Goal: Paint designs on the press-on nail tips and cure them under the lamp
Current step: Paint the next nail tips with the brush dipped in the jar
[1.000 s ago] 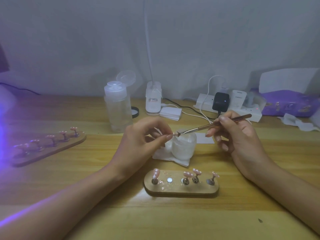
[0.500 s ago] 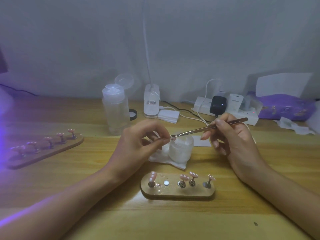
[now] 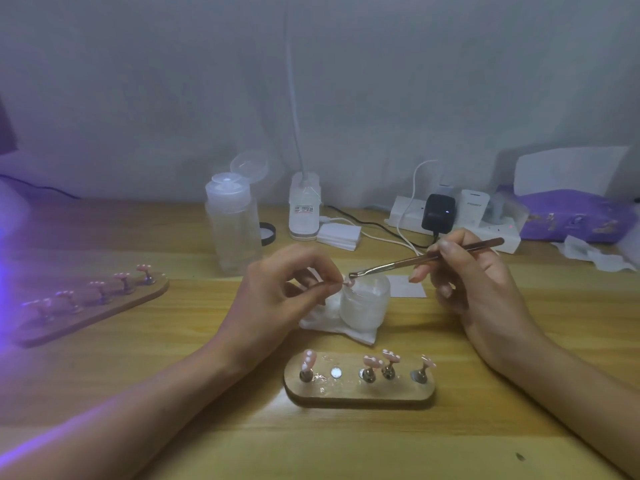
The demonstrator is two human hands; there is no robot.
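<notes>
Left hand (image 3: 277, 296) pinches one nail tip (image 3: 347, 281) between thumb and index finger, other fingers curled under, and holds it mid-view just above the rim of the frosted jar (image 3: 363, 306), likely so drips land on the jar or the tissue (image 3: 329, 323) under it. The tip sticks out of the pinch toward 3 o'clock, facing the tool; too small to tell its long axis or design. Right hand (image 3: 481, 285) grips a thin metal nail-art tool (image 3: 426, 258) pen-style. The tool's long axis runs roughly 9 to 3 o'clock, with the working end at 9 touching or just beside the tip and the handle rising slightly toward 2. Can't tell whether the end is a brush or a spatula. At 6 o'clock on the worktop (image 3: 346, 445), a wooden holder (image 3: 360, 396) lies with its long axis 9 to 3. It carries four tips on pegs and one bare magnet spot (image 3: 335, 373), probably the held tip's home. A second holder (image 3: 104, 306) at 9 o'clock has five tips in purple glow, presumably curing; the lamp itself is out of view. Step looks like painting, mid-task.
</notes>
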